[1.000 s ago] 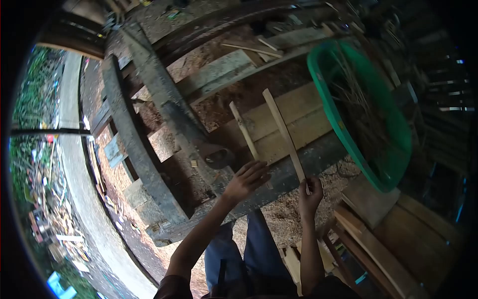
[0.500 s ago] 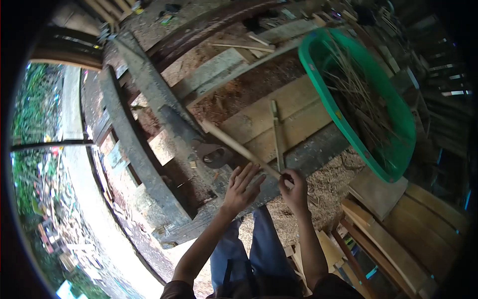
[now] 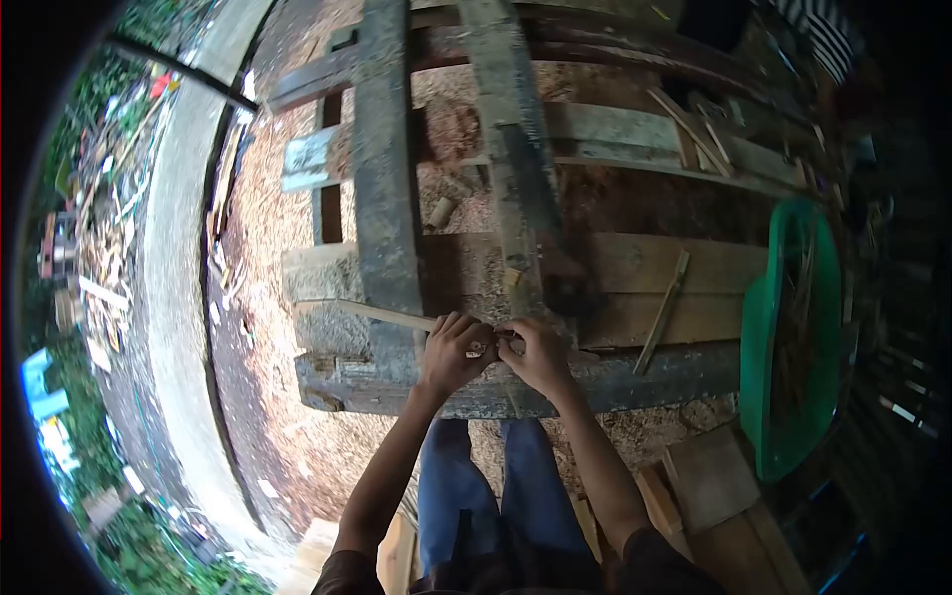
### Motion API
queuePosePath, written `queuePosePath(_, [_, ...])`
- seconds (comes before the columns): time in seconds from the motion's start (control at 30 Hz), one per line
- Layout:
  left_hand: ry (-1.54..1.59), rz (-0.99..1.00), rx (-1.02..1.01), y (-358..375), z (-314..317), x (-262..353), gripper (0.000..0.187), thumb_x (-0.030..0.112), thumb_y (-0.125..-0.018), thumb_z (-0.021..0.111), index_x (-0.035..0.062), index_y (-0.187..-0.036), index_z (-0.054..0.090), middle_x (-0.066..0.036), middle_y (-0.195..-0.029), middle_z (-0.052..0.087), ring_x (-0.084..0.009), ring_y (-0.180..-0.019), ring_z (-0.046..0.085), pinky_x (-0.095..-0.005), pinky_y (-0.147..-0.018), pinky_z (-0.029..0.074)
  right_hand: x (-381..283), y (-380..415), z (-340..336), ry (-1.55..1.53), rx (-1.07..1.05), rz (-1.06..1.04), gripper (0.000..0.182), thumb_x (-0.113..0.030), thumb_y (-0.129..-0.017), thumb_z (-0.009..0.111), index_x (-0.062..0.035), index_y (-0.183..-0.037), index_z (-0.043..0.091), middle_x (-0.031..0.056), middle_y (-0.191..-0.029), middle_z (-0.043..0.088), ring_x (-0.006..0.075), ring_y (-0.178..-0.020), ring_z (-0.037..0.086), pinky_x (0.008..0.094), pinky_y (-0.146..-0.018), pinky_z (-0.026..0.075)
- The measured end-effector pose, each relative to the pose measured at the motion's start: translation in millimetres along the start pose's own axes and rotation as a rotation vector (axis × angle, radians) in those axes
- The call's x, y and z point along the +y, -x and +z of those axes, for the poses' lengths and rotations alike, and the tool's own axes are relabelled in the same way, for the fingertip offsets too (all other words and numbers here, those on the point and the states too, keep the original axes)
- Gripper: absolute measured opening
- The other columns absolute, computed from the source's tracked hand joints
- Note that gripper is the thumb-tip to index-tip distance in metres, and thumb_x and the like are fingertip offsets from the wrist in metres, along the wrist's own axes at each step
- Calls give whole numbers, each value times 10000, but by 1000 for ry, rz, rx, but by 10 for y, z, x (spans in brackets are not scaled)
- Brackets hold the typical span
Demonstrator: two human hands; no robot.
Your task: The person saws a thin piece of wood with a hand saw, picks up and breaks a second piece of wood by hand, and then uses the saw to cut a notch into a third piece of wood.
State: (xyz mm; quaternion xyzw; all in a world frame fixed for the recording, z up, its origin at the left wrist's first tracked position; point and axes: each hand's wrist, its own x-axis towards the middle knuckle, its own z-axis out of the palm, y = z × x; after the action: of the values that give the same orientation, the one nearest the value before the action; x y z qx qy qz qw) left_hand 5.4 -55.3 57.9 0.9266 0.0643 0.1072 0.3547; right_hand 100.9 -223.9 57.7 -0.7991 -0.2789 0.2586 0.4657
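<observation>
A thin pale wooden stick (image 3: 382, 315) runs leftward from my hands, just over the workbench of heavy planks (image 3: 392, 188). My left hand (image 3: 456, 352) is closed, its fingers wrapped round the stick. Right beside it, my right hand (image 3: 537, 357) pinches the stick's near end between thumb and fingers; the fingers hide most of that end. A dark tool or fitting (image 3: 570, 283), blurred, sits on the bench just beyond my right hand. Farther right, a narrow wooden strip (image 3: 662, 312) lies slanted across the boards.
On the right stands a green plastic tub (image 3: 759, 367) holding thin wood scraps. Cut boards (image 3: 709, 481) are stacked at lower right. Sawdust (image 3: 297, 416) covers the ground, and a concrete ledge (image 3: 178, 248) runs along the left. Striped cloth (image 3: 818, 35) shows at upper right.
The view has turned rightward, so the bench looks straighter. My left hand, earlier spread flat over the stick, has closed round it. The stick now points left, with both hands close together.
</observation>
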Motion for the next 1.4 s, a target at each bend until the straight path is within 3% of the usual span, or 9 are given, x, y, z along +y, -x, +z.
queuePosePath(0.27, [-13,-210,81,79,20,-308,182,245,-811,804,99,-897,738,-49,-907,689,-279,-943,636,-413,-895,446,42,-290,296,116,-72,-2,243,-122,-874,753,-46,-1103,723,159,-1069,716,365,-1023,704,468,-891,545])
queuePosePath(0.43, [1,-359,33,18,13,-278,182,258,-827,795,98,-897,744,-41,-903,687,-270,-964,624,-420,-914,439,-188,-271,-76,495,430,-173,393,-158,-900,751,-116,-1272,630,151,-1143,641,345,-1203,583,512,-1022,454])
queuePosePath(0.57, [17,-339,51,-22,28,-302,187,265,-825,797,98,-884,735,-54,-934,683,-286,-984,609,-431,-931,443,101,-293,-245,712,390,-5,445,-166,-923,752,-109,-1328,578,170,-1165,619,338,-1199,581,538,-1017,449])
queuePosePath(0.67, [-65,-299,5,-67,-43,-306,227,298,-829,799,90,-871,719,-89,-1017,659,-325,-1099,584,-485,-1054,411,221,-337,-250,634,314,6,423,-114,-950,718,-81,-1331,537,174,-1149,601,358,-1110,601,478,-956,495])
queuePosePath(0.83, [-229,-128,-54,-125,-116,-455,384,453,-874,754,75,-908,695,-143,-1205,596,-348,-1407,451,-640,-1264,132,387,-286,-290,-19,450,-35,342,-34,-998,610,-58,-1309,470,86,-993,566,193,-882,573,302,-771,485])
queuePosePath(1.07, [-218,-211,-109,-79,20,-515,478,524,-898,708,50,-951,682,-141,-1236,596,-367,-1420,432,-639,-1280,56,-254,655,27,-441,476,137,198,-186,-1109,535,-86,-1238,422,16,-964,479,86,-808,479,264,-697,421])
queuePosePath(1.17, [-227,-268,-203,-61,9,-490,575,588,-885,711,48,-1081,680,-179,-1422,536,-396,-1507,336,-653,-1276,8,-434,980,339,-477,390,212,209,-215,-1115,517,-94,-1245,406,33,-1001,498,92,-812,479,280,-710,426])
queuePosePath(1.23, [-357,-259,30,-40,-47,-456,804,677,-858,706,59,-1360,597,-233,-1652,327,-427,-1598,162,-667,-1265,-40,-416,1179,525,-466,348,246,205,-206,-1114,509,-91,-1247,404,37,-1004,502,97,-817,479,288,-723,428])
queuePosePath(1.4, [-370,-412,-32,30,-62,-429,1080,750,-831,687,87,-1613,349,-270,-1739,114,-424,-1631,24,-673,-1255,-63,-359,1391,933,-338,305,381,199,-164,-1101,494,-70,-1243,392,42,-986,501,109,-823,477,295,-747,426])
